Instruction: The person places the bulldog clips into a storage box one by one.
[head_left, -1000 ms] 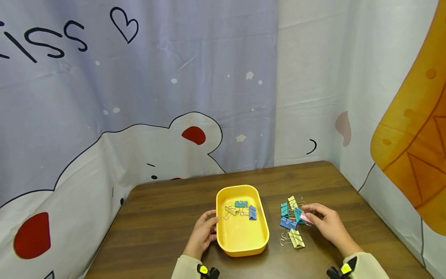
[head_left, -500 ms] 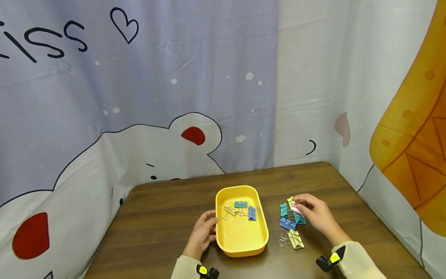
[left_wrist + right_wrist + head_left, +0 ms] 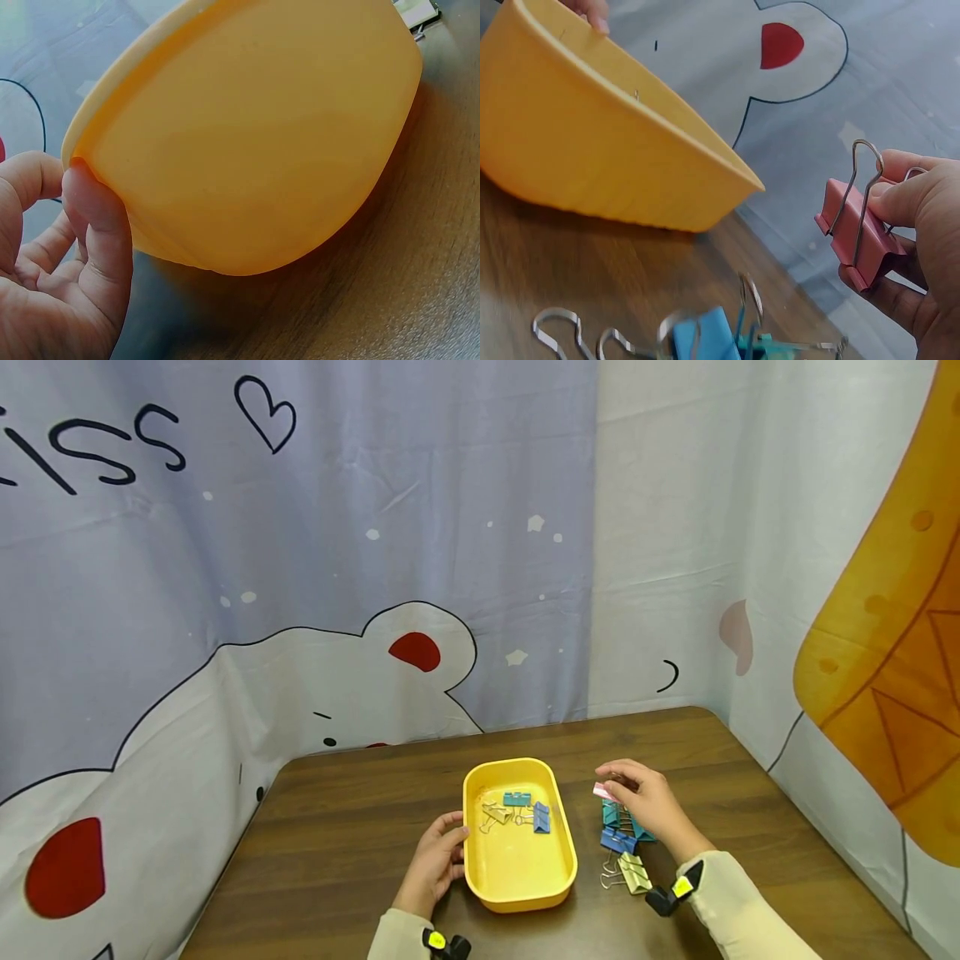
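Observation:
My right hand (image 3: 641, 793) holds a pink binder clip (image 3: 859, 232) by its wire handle and body, raised above a small group of other binder clips. Under and beside that hand lie a teal clip (image 3: 611, 812), a blue clip (image 3: 618, 839) and a pale yellow clip (image 3: 635, 873). A yellow plastic tray (image 3: 487, 893) stands on the table to the left of the group. At its left side my left hand (image 3: 437, 864) grips the wall, thumb at the rim in the left wrist view. The farther clips are partly hidden behind the right hand.
Inside the tray lie a teal clip (image 3: 517, 799), a blue clip (image 3: 542, 817) and a pale yellow clip (image 3: 497, 812). The brown wooden table (image 3: 360, 827) ends at a printed curtain (image 3: 525, 568) behind and at the right.
My right hand has lifted the pink binder clip off the group and carried it left, toward the tray. The left hand and the tray have stayed in place.

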{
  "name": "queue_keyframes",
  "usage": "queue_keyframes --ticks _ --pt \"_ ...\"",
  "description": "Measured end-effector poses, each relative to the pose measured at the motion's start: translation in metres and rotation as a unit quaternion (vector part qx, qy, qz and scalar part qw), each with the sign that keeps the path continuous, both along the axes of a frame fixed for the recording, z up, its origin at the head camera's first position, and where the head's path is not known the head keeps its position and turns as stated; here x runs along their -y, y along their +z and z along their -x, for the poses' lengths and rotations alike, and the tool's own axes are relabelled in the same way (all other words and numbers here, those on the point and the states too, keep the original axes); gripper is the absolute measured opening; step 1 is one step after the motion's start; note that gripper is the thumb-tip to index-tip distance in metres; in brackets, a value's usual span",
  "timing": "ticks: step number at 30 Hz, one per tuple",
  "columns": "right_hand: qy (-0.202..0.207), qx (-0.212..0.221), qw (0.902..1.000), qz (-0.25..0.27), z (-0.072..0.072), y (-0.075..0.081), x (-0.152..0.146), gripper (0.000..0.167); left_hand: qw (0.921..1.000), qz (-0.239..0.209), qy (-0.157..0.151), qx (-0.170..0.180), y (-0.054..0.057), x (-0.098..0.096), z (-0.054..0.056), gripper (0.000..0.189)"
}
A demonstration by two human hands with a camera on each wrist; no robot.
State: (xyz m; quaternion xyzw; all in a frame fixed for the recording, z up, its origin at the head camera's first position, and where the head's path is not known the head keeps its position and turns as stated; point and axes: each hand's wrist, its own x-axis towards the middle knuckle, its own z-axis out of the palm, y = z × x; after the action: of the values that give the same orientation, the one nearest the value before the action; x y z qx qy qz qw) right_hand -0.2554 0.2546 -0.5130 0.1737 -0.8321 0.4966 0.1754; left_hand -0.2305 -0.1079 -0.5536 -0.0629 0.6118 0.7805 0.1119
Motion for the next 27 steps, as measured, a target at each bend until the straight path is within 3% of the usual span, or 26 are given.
queue_keyframes --ticks 11,27 --pt "0.032 0.012 0.9994 -0.002 0.017 0.013 0.033 0.02 1.0 -0.002 0.001 0.002 0.001 0.0 -0.002 0.046" --pt "0.082 0.005 0.9963 0.022 0.041 0.01 0.077 0.02 1.0 0.0 0.0 0.0 0.002 0.0 -0.003 0.045"
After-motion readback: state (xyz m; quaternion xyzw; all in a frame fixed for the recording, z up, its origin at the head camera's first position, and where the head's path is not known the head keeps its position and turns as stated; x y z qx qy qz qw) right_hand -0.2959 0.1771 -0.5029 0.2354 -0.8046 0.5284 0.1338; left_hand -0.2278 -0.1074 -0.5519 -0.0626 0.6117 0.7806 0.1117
